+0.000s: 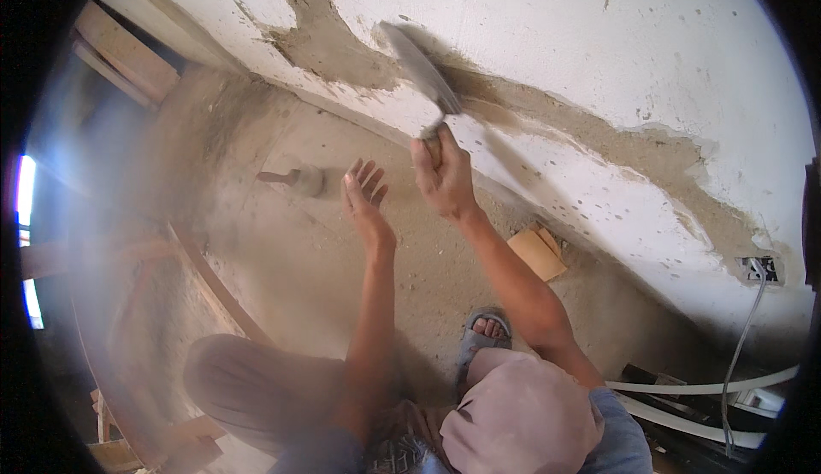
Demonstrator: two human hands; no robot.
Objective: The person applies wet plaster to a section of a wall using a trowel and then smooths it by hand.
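Observation:
My right hand [445,173] is closed round the handle of a pointed masonry trowel [417,62]. Its metal blade is tilted up to the left, close to the wall; whether it touches cannot be made out. Across the white wall [590,38] runs a rough band of grey-brown mortar [616,145], branching upward at the left. My left hand [366,194] is held above the floor with fingers apart and nothing in it. Left of that hand, a pale round container [307,181] and a reddish-brown handle-like piece [275,177] rest on the floor.
An electrical box [759,269] with a hanging grey cable sits low in the wall at right. Cardboard [537,252] lies by the wall's foot. Wooden boards [218,286] stand at left. White pipes [701,386] lie at lower right. My sandalled foot [487,333] is on the dusty floor.

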